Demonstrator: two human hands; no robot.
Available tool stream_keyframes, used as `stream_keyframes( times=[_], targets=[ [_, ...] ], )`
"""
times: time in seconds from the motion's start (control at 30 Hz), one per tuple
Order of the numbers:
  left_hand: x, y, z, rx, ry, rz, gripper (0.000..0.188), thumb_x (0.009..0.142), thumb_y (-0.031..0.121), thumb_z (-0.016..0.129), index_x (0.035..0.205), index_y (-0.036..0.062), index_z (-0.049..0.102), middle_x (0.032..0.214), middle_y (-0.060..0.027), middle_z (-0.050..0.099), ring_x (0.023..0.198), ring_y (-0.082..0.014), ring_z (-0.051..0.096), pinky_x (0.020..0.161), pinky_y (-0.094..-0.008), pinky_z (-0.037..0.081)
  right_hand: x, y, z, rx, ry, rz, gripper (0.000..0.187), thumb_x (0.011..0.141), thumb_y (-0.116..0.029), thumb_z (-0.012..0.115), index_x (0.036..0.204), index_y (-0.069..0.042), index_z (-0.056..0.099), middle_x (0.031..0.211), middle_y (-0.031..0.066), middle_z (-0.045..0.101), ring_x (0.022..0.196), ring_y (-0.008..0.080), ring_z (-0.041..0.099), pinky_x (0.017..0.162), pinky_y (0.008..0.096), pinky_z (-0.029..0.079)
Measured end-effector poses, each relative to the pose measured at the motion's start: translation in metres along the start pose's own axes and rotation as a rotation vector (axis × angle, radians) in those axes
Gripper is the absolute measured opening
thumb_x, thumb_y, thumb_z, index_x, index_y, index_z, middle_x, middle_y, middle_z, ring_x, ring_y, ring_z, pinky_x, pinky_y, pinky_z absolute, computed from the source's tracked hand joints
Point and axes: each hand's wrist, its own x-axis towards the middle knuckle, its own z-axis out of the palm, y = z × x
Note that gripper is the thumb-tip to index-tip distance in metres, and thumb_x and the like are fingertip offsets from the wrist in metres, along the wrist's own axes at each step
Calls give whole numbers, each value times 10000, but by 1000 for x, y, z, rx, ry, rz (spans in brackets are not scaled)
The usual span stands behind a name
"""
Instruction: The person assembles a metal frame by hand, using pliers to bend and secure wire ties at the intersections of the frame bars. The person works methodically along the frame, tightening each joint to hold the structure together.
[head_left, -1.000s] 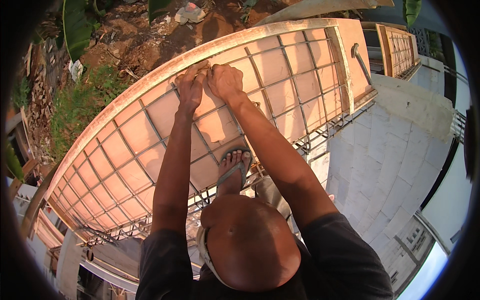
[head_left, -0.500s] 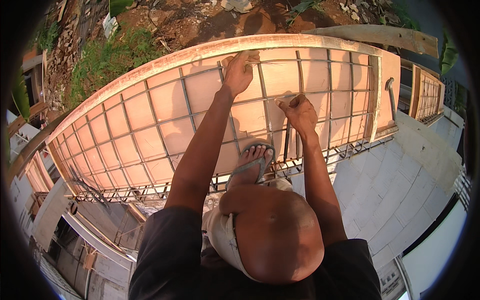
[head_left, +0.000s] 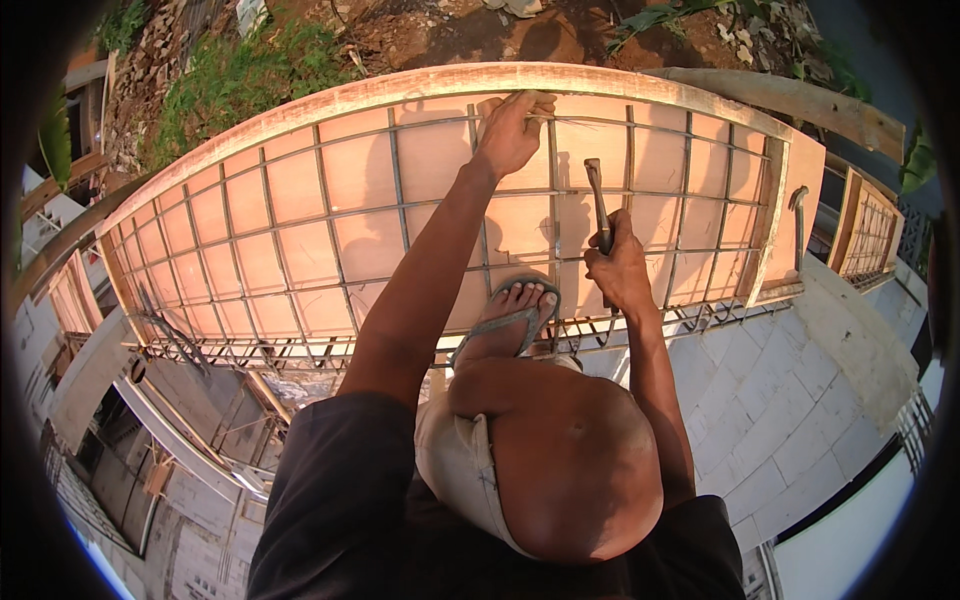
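Note:
My left hand is closed at a bar crossing close to the far wooden edge board. Thin tie wire sticks out to the right from its fingertips. Gripped in my right hand is a slim tool that looks like pincers, with dark handles and its metal head pointing away from me. It is held above the steel bar grid, apart from my left hand. Under the grid lies a pinkish plywood panel.
My sandalled foot rests at the panel's near edge. A hammer is at the right end. Bent bars jut out at the left. Beyond the far board lie soil, rubble and plants; grey paving shows below.
My right hand has gone from a pinch over the grid to gripping the pincers, nearer to me, with their head now raised. My left hand stays at the same crossing; the view has shifted slightly.

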Motion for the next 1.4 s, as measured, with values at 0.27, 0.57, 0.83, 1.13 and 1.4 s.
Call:
stream_keyframes(
  times=[0.27, 0.57, 0.83, 1.13, 1.4],
  targets=[
    [-2, 14, 2, -76, 4, -38, 375, 1019, -87, 547, 1355, 38, 658, 1309, -139, 714, 1235, -243, 712, 1057, -386, 600, 95, -46, -23, -209, -296, 97, 362, 948, -135, 555, 1247, -3, 712, 1072, 208, 769, 953, 301, 758, 840, 431, 589],
    [-5, 15, 1, -14, 54, -7, 454, 947, -122, 544, 1349, 48, 666, 1247, -147, 759, 1214, -285, 722, 1084, -422, 525, 109, -106, -35, -56, -465, 349, 318, 946, -139, 559, 1195, 37, 650, 985, 157, 750, 772, 253, 738, 728, 419, 656],
    [-3, 12, 2, 24, 40, -27, 437, 946, -92, 543, 1348, 26, 671, 1239, -147, 756, 1198, -268, 728, 1064, -402, 565, 84, -52, 13, 902, -459, 478, 282, 933, -291, 799, 1029, -89, 627, 777, -15, 614, 642, 109, 633, 534, 230, 500],
    [-7, 16, -2, 195, 34, 41, 384, 969, -83, 557, 1312, 50, 669, 1264, -131, 759, 1237, -266, 715, 1074, -412, 540, 97, -52, -43, -715, -31, -246, 385, 988, -317, 628, 1216, -17, 704, 987, 255, 742, 886, 481, 749, 835, 568, 582],
    [-6, 7, 1, 102, 56, 12, 426, 954, -89, 552, 1333, 54, 681, 1242, -129, 759, 1239, -268, 716, 1074, -421, 552, 81, -75, -29, 96, -446, 331, 491, 1112, -362, 575, 1365, 51, 654, 914, 131, 754, 709, 179, 740, 634, 339, 596]
  ],
)
